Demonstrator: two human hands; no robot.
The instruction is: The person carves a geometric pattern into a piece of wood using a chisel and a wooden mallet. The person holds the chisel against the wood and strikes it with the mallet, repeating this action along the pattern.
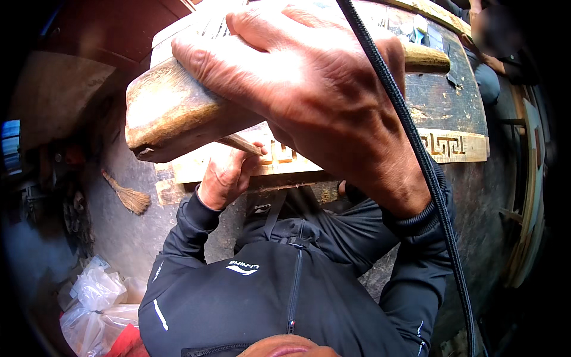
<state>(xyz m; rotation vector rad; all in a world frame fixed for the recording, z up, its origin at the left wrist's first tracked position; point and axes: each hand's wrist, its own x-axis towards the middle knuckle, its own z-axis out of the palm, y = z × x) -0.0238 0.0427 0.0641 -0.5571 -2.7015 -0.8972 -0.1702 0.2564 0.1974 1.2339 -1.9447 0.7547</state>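
Observation:
Close to the camera, my right hand (309, 89) is wrapped round a worn wooden mallet (184, 116). The mallet's thick block sticks out to the left, and a rounded wooden end shows on the right. Lower down, my left hand (223, 178) grips a chisel (239, 143) by its slim shaft, over a pale wooden board (476, 149). Its cutting edge cannot be made out. Along the board runs a carved, angular key pattern (443, 144). My right hand and the mallet hide the board's middle.
A dark, scuffed workbench (458, 107) bears the board. A braided black cable (404, 113) crosses the view. On the floor at left lie a straw broom (128, 193) and a clear plastic bag (98, 297). Another person's arm (491, 62) shows at far right.

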